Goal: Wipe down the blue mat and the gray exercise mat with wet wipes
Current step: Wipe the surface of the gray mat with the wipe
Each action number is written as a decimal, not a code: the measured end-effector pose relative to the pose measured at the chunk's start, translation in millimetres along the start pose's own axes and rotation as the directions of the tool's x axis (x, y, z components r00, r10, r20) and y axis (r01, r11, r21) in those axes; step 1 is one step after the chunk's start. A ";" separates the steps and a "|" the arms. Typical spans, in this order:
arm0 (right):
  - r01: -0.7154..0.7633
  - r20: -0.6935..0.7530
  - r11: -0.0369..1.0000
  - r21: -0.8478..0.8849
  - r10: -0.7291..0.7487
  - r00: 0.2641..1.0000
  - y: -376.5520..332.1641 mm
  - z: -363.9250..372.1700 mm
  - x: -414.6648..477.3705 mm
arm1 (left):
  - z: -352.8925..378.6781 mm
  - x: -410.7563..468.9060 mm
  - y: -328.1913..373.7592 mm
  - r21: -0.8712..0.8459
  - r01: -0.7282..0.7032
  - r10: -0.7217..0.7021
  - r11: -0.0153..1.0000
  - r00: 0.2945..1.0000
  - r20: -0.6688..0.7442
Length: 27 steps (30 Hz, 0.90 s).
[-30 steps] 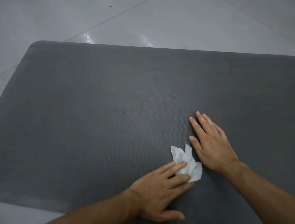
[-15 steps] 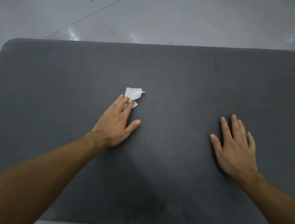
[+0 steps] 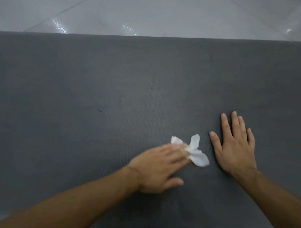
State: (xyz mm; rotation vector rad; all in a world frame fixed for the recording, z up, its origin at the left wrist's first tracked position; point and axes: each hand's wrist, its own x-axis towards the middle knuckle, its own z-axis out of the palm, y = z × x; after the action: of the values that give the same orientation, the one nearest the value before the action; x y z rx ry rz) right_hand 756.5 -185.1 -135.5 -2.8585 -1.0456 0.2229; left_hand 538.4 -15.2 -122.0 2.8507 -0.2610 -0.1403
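The mat (image 3: 76,90) lies on the floor (image 3: 154,9), which shows beyond it at twelve o'clock. From the mat's middle, the left hand (image 3: 159,170) rests at six o'clock, pressing the wipe (image 3: 195,153). The right hand (image 3: 235,149) lies flat just beside the wipe at three o'clock.

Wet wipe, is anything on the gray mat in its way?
Only the right hand, flat on the gray exercise mat just right of the wet wipe the left hand presses. Elsewhere nothing visible.
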 end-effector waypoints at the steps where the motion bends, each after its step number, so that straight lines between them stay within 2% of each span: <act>1: -0.001 0.004 1.000 0.000 0.001 1.000 -0.2 0.2 0.2 | -3.4 -0.1 -17.9 0.005 0.073 -0.073 0.997 0.997 -0.038; 4: 0.004 0.018 1.000 0.000 -0.004 1.000 -0.1 -0.4 0.6 | -19.9 -1.7 -78.7 0.030 0.350 -0.345 0.936 0.932 -0.111; 7: -0.002 0.049 1.000 0.006 0.002 0.999 -0.5 -2.7 1.6 | -40.2 -3.9 -133.4 -0.025 0.605 -0.598 0.796 0.779 -0.191; 9: -0.008 0.070 1.000 0.013 0.007 0.998 -1.2 -4.2 2.4 | -50.7 -6.9 -150.9 -0.111 0.712 -0.719 0.693 0.673 -0.173; 10: -0.009 0.077 1.000 0.017 0.008 0.997 -1.4 -4.4 2.9 | -51.6 -7.4 -150.6 -0.149 0.716 -0.732 0.682 0.665 -0.151; 12: -0.008 0.074 1.000 0.017 0.007 0.997 -1.8 -3.9 3.2 | -43.5 -5.1 -133.5 -0.153 0.623 -0.640 0.767 0.760 -0.116; 14: -0.006 0.065 1.000 0.008 0.006 0.998 -1.4 -3.0 2.9 | -30.2 3.2 -97.7 -0.110 0.438 -0.447 0.892 0.890 -0.089; 16: -0.008 0.064 1.000 0.004 0.007 0.998 -1.1 -1.8 3.2 | -19.6 14.7 -54.6 -0.081 0.228 -0.234 0.970 0.971 -0.059; 18: -0.011 0.058 1.000 0.005 0.011 0.998 -1.4 -1.4 3.6 | -10.4 23.5 -7.5 -0.092 0.049 -0.049 0.995 0.999 -0.004; 21: -0.007 0.056 1.000 0.009 0.006 0.998 -1.2 -0.8 3.5 | 3.8 28.4 47.7 -0.085 -0.183 0.190 0.979 0.978 0.087; 24: 0.002 0.068 1.000 0.007 -0.002 0.998 -0.4 -0.8 3.4 | 11.9 30.0 48.8 -0.028 -0.223 0.225 0.974 0.968 0.111; 27: -0.012 0.080 1.000 0.007 0.011 0.997 -1.2 -1.7 3.8 | 3.4 33.3 1.3 0.001 -0.032 0.032 0.999 0.998 0.048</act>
State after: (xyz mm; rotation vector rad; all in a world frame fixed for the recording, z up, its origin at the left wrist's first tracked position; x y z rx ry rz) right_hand 758.8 -181.9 -134.1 -2.8712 -1.0400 0.3448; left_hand 570.4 -23.7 -127.2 2.8464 -0.3164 -0.2025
